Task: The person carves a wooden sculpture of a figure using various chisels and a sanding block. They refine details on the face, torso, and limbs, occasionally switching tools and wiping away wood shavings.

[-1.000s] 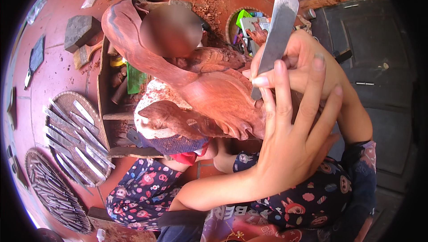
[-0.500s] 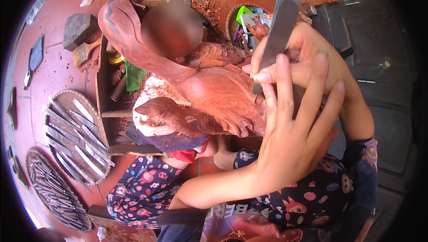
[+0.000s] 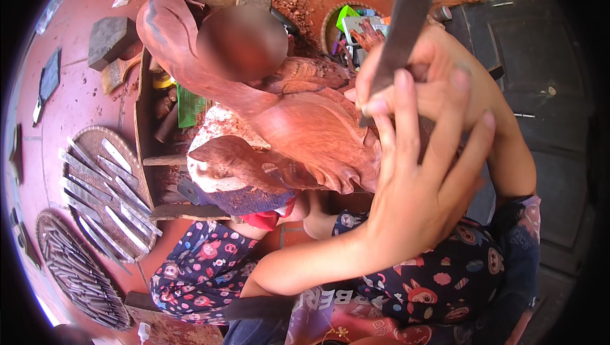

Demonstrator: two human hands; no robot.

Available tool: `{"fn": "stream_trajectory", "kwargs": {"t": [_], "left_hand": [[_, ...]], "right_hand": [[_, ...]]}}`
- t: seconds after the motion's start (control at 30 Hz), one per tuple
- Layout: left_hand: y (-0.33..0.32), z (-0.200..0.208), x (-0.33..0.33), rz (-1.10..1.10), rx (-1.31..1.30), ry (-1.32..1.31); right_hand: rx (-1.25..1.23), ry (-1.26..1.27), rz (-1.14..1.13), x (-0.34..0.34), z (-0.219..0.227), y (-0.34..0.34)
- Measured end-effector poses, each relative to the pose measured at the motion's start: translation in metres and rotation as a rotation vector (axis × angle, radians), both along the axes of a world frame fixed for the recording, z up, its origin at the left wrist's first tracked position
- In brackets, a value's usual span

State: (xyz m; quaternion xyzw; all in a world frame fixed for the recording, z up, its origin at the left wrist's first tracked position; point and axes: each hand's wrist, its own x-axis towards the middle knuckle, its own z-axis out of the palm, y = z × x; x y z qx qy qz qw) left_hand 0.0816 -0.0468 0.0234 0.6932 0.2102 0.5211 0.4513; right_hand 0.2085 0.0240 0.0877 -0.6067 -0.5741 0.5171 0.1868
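Note:
A reddish wooden carving (image 3: 311,129) with a long curved neck and fluted lower edge lies before me; a blurred round patch hides part of it. My right hand (image 3: 438,72) is closed round a flat steel carving blade (image 3: 403,27), its narrow tip down on the carving's right side. The blade's upper end runs out of the top of the view. Spread wide, the fingers of my left hand (image 3: 413,186) lie across my right hand, close to the blade's tip; its thumb is hidden. A smaller curved wooden part (image 3: 232,157) juts out at the carving's near left.
Two round woven trays of steel blades (image 3: 111,192) and rod-like tools (image 3: 76,269) stand at left. Beside the carving are a wooden box frame (image 3: 171,213), a brush (image 3: 121,73) and a dark block (image 3: 111,41). A basket (image 3: 328,30) sits behind; dark panels (image 3: 540,91) lie right.
The blade's upper end has swung a little up and to the right, and its tip has risen slightly. My hands keep nearly the same grip and place.

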Motion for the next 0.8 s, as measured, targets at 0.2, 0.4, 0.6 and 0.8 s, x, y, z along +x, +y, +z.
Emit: {"fn": "stream_trajectory", "kwargs": {"t": [0.2,0.4,0.6,0.8], "left_hand": [[0.006,0.002,-0.004,-0.028,-0.023,0.034],[0.007,0.0,0.002,-0.027,0.004,0.033],[0.007,0.002,-0.002,-0.053,0.003,0.046],[0.007,0.004,-0.003,-0.071,-0.011,0.063]], "right_hand": [[-0.089,-0.054,-0.115,-0.003,0.005,0.001],[0.039,-0.014,-0.085,0.011,-0.012,-0.009],[-0.019,-0.035,0.033,0.004,0.001,0.004],[0.046,-0.04,0.14,0.017,-0.006,0.006]]}}
